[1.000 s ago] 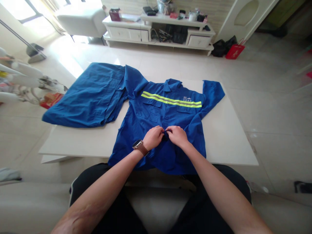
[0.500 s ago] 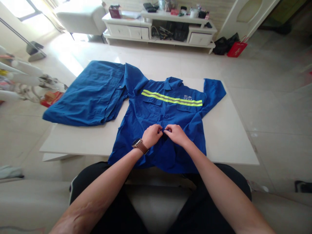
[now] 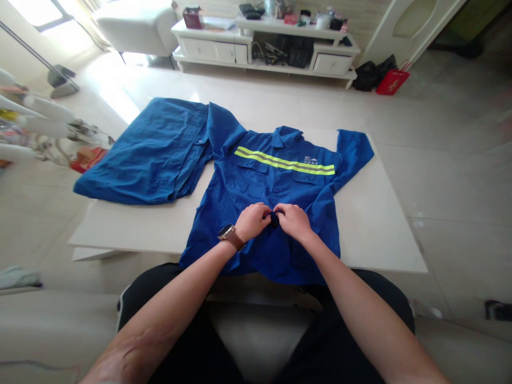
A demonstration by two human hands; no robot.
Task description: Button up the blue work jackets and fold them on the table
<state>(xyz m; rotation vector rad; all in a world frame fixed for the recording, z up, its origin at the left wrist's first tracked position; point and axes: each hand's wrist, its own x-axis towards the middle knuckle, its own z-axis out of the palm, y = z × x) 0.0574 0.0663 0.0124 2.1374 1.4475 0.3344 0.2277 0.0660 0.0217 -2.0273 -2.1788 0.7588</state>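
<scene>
A blue work jacket (image 3: 280,186) lies front up, its collar away from me, with a yellow-green and grey reflective stripe (image 3: 284,161) across the chest. My left hand (image 3: 255,220), a watch (image 3: 226,231) on its wrist, pinches the jacket's front edge below the chest pockets. Close beside it, my right hand (image 3: 293,218) pinches the same front opening from the other side. A little dark cloth shows between the fingertips; any button there is hidden. One button (image 3: 276,190) shows above the hands.
Folded blue trousers or similar garment (image 3: 148,152) lie left of the jacket, over the edge of the white table (image 3: 376,224). Beyond stand a white cabinet (image 3: 216,50), a red bag (image 3: 392,81) and a pale seat (image 3: 134,26). Blurred white rods (image 3: 46,125) are at the left.
Both hands stay at the jacket's front; the fingertips are slightly farther apart, with more dark cloth showing between them. The whole view has shifted a little.
</scene>
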